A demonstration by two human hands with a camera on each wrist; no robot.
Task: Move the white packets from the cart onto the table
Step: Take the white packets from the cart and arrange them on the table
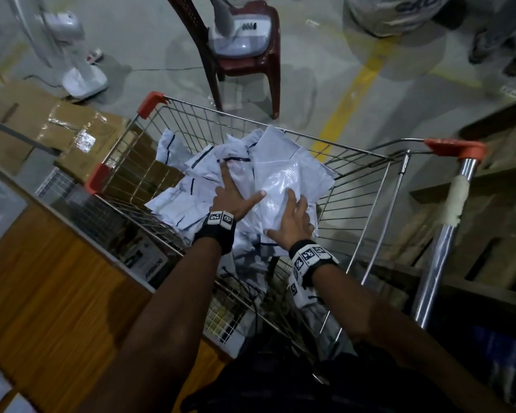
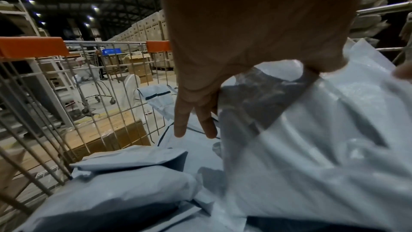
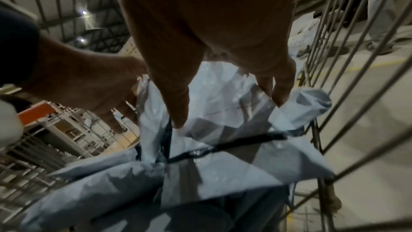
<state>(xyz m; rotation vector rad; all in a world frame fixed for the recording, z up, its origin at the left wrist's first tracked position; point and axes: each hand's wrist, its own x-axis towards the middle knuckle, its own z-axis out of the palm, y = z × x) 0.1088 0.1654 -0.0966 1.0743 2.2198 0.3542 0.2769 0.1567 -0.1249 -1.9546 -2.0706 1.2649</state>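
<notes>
Several white plastic packets (image 1: 191,201) with dark seal strips lie heaped in a wire shopping cart (image 1: 280,131). Both my hands reach into it. The left hand (image 1: 237,195) is spread flat on the heap, its fingers (image 2: 194,123) straight and its thumb lying against the shiny top packet (image 1: 286,177). My right hand (image 1: 292,216) holds that same packet (image 3: 223,147): the thumb presses its near side and the curled fingers (image 3: 278,91) bunch its right edge. The wooden table (image 1: 42,278) is at the lower left, beside the cart.
Taped cardboard boxes (image 1: 72,132) are stacked left of the cart. A dark red plastic chair (image 1: 251,64) carrying a fan base stands beyond it, and a white pedestal fan (image 1: 81,76) stands at far left. The cart's orange-capped handle (image 1: 453,150) and wooden shelving (image 1: 489,204) are on the right.
</notes>
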